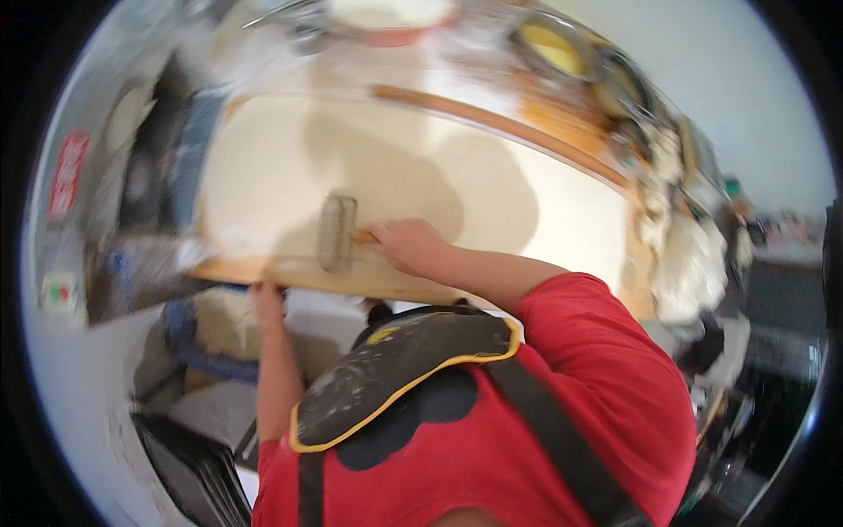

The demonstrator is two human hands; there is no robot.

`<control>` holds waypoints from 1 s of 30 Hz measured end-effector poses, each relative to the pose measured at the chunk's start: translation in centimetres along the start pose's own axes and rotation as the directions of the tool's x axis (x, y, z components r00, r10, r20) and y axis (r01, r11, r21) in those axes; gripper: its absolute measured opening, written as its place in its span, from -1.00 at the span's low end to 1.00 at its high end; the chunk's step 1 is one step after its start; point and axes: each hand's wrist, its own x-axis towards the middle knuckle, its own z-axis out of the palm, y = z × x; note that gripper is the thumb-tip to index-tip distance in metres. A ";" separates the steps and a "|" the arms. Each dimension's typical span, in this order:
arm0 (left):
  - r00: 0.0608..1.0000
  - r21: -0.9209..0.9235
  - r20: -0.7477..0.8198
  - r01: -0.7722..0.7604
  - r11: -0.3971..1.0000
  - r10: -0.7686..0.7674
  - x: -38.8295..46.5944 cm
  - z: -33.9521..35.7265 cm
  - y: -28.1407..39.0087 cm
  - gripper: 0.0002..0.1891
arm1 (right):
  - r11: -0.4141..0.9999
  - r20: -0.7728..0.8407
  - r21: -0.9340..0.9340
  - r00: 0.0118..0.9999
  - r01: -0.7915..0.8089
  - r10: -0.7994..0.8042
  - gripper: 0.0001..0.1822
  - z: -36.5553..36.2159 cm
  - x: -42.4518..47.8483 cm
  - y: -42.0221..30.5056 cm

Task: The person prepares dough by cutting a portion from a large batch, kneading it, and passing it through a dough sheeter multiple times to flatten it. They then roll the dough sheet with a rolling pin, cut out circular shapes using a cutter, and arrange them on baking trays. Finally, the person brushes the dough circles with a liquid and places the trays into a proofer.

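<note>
A wide sheet of pale dough [263, 165] lies spread over the wooden work board in front of me. My right hand [408, 245] grips the orange-brown handle of a roller tool [337, 232], whose roller rests on or just above the dough near its front edge; blur hides the roller's surface detail. At the board's near left edge is my left hand [267, 300], touching the dough's or board's edge with its fingers; whether it pinches anything cannot be seen. A long wooden rolling pin or rod [487, 122] lies along the far side of the dough.
Beyond the dough stand a red-rimmed bowl [392, 34] and a metal bowl with yellow contents [556, 49]. Plastic-wrapped dough or a bag [688, 267] sits at the right end. A blue-rimmed tub [217, 329] is below the left edge, near dark stacked trays [191, 461].
</note>
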 end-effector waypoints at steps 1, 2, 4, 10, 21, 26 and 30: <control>0.998 0.082 0.058 -0.029 0.996 0.025 2.2 -1.4 -2.0 -0.45 | 0.999 0.036 -0.013 0.999 -0.031 0.032 -0.71 -1.6 -5.3 3.3; 1.000 0.382 0.004 -0.016 0.924 0.016 0.2 -0.2 1.9 -0.38 | 0.993 0.000 0.005 0.993 -0.121 0.121 -0.70 -1.9 -11.2 7.3; 0.993 0.285 0.033 -0.117 0.951 0.112 1.0 -0.5 1.4 -0.20 | 0.976 -0.044 0.015 0.975 -0.216 0.217 -0.68 -5.6 -22.6 13.1; 0.609 0.820 0.295 -0.557 0.132 0.736 -2.9 4.6 5.3 -0.18 | 0.611 0.056 -0.483 0.675 -0.627 0.736 -0.76 -14.2 -51.9 26.3; 0.511 0.640 0.713 -0.754 -0.148 0.480 -13.9 21.5 5.5 -0.27 | 0.812 -0.168 -0.141 0.822 -0.567 0.545 -0.72 -12.4 -38.5 26.9; 0.518 0.640 0.717 -0.754 -0.148 0.467 -14.2 21.7 5.0 -0.26 | 0.654 -0.143 -0.209 0.684 -0.727 0.715 -0.80 -14.6 -51.0 31.5; 0.553 0.650 0.699 -0.756 -0.078 0.453 -13.4 20.7 4.1 -0.17 | 0.589 -0.453 -0.062 0.548 -0.806 0.703 -0.70 -16.9 -53.9 30.4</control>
